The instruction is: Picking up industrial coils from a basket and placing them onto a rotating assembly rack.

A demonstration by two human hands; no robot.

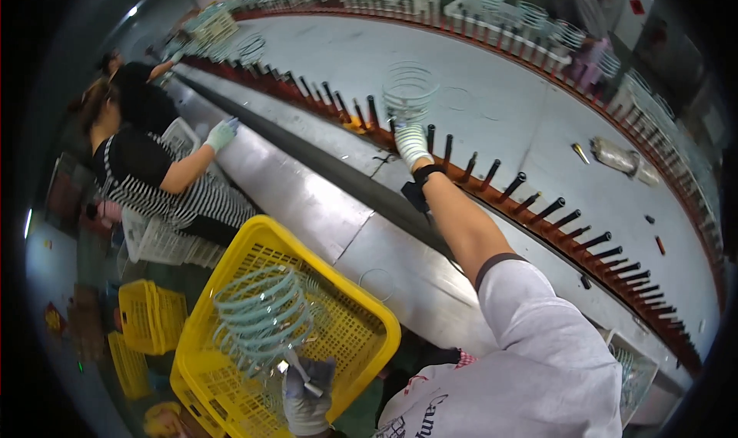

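My right hand (411,143), in a pale glove with a dark band at the wrist, reaches out to the row of upright pegs. Its fingers are closed around the lower end of a clear, pale-green spiral coil (410,84) standing above the conveyor. Low in the view, my left hand (307,398), in a white and grey glove, is closed on the straight white end of a bunch of pale-green spiral coils (265,315). That bunch is over a yellow perforated basket (382,324); other clear coils, partly hidden, lie inside the basket.
Black-tipped pegs (550,207) line the rim of the grey conveyor (323,46). A steel ledge (307,207) runs alongside. A person (154,161) in a striped apron works at left. A wrapped bundle (624,159) lies on the conveyor. Yellow baskets (150,315) stand at lower left.
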